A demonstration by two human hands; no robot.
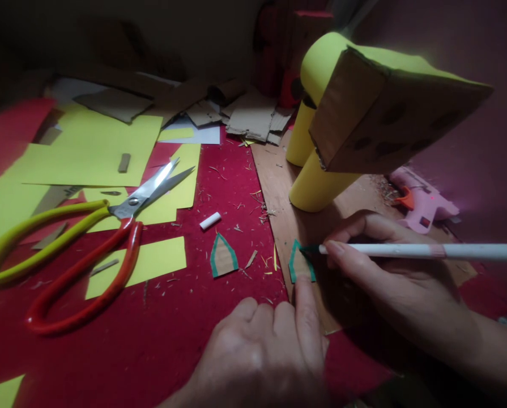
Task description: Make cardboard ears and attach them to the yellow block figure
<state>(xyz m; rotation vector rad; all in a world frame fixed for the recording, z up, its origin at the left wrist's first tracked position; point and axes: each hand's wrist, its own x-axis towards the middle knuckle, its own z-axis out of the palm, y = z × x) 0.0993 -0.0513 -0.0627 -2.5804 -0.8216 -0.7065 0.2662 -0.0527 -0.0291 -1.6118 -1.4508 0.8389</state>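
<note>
My right hand (376, 255) is closed on a white marker (389, 250), its dark tip at the right edge of a small pointed cardboard piece (301, 267) with a green border. The index finger of my left hand (270, 340) presses the lower end of this piece onto a brown board (274, 175); the other fingers are curled. To the left, a similar green-edged piece (224, 256) lies flat on the red surface, with a short white cylinder (211, 220) just above it.
Scissors (133, 201) with yellow and red handles lie partly open over yellow paper (109, 147) at left. A yellow and cardboard construction (363, 107) stands on the board. Behind my right hand is a pink glue gun (425, 198). Cardboard scraps (253, 116) lie at the back.
</note>
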